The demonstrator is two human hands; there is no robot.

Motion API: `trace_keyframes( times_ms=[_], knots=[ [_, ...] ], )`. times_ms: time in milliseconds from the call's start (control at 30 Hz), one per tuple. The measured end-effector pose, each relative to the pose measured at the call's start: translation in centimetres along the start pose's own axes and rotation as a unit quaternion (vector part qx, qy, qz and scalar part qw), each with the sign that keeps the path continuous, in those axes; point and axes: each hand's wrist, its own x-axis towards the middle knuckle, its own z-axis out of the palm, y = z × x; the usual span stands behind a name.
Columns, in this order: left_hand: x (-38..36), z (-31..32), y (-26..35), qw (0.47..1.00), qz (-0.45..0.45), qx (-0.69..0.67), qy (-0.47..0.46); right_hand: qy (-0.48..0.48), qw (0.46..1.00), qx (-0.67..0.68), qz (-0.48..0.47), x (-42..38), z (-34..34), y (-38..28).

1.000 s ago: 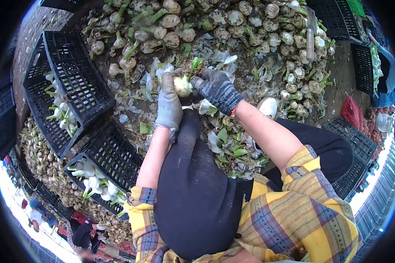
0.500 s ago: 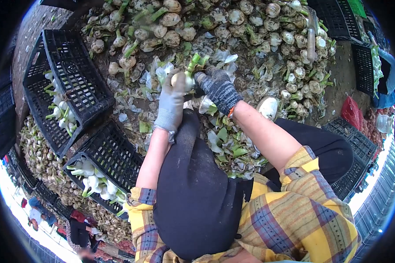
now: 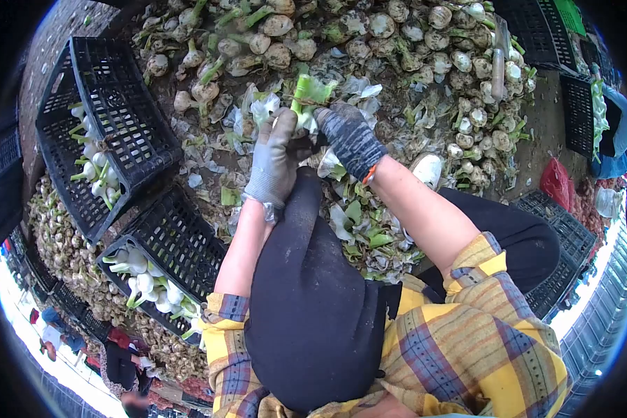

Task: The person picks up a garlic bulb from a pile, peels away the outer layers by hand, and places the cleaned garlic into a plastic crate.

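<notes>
A garlic bulb (image 3: 304, 120) with a thick green stem stands upright above my knees. My left hand (image 3: 274, 157), in a pale grey glove, is closed round its left side. Touching its right side is my right hand (image 3: 350, 137), in a dark speckled glove, with fingers closed on the bulb's loose outer skin. The right fingertips are partly hidden, and the leaf at the stem is blurred. Below the hands, peeled skins and leaf scraps (image 3: 355, 223) lie on the ground between my legs.
Untrimmed garlic (image 3: 383, 28) is heaped ahead and to the right, with a wooden-handled tool (image 3: 498, 73) on it. Black crates (image 3: 129, 111) holding cleaned garlic (image 3: 99, 171) stand at left; another crate (image 3: 557, 223) is at right. Other people (image 3: 122, 362) work at lower left.
The bulb has tilted and turned in my hands, and a strip of green leaf now spreads at its stem. My left hand has rolled slightly; the view has shifted a little.
</notes>
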Motion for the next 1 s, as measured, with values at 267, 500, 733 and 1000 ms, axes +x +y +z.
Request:
trace_keyframes(
  times_ms=[267, 500, 733, 1000],
  knots=[
    [0.1, 0.0, 0.1, 1.000, -0.007, 0.027, 0.002, 0.031, 0.983, 0.136, 0.121, -0.1, 1.1, -0.1],
    [0.3, -1.4, -0.2, 0.982, -0.068, -0.165, -0.067, 0.072, 0.993, 0.093, 0.025, -0.9, 0.3, 0.1],
    [-0.1, 0.6, 0.3, 0.998, 0.027, 0.044, 0.030, 0.159, 0.919, 0.334, 0.133, -0.2, -0.4, -2.6],
    [1.1, -1.7, 0.4, 0.991, 0.025, -0.113, 0.068, 0.075, 0.931, 0.339, 0.110, -1.6, -0.9, 0.6]
  ],
)
